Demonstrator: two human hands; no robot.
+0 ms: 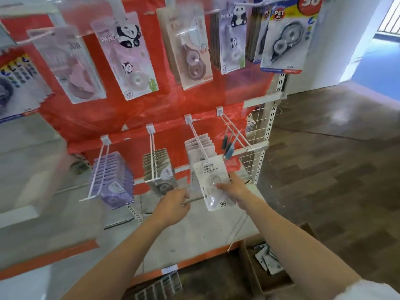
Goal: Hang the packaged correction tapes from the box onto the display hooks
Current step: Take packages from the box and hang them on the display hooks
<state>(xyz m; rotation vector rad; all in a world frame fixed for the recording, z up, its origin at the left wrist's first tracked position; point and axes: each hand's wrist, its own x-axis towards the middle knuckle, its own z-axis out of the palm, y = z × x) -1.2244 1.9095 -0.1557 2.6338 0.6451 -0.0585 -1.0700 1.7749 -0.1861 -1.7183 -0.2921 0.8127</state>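
Holding one packaged correction tape [213, 185] by its right edge, the right hand [234, 187] pinches the card between thumb and fingers. The pack's long axis runs near vertical, leaning slightly left at the top, and its top edge lies at the front tip of the third display hook [200, 144] in the lower row. The hook runs from the back panel forward and down toward the person, so the next move, as judged, slides the pack's hang hole up and back along that wire. Whether the hole is already threaded cannot be told.

The left hand [173, 205] sits just left of the pack, fingers curled around what looks like a thin rod or the hook's front end; the object cannot be identified. The right hand is the nearer one to the pack.

Count, lower row: four hooks. The first carries purple packs [112, 178], the second grey packs [159, 167], the third white packs [200, 146], the fourth only a few thin blue items. Exact pack counts are blurred.

The box [255, 267] stands on the floor at lower right, below the right forearm, with several packs visible inside.
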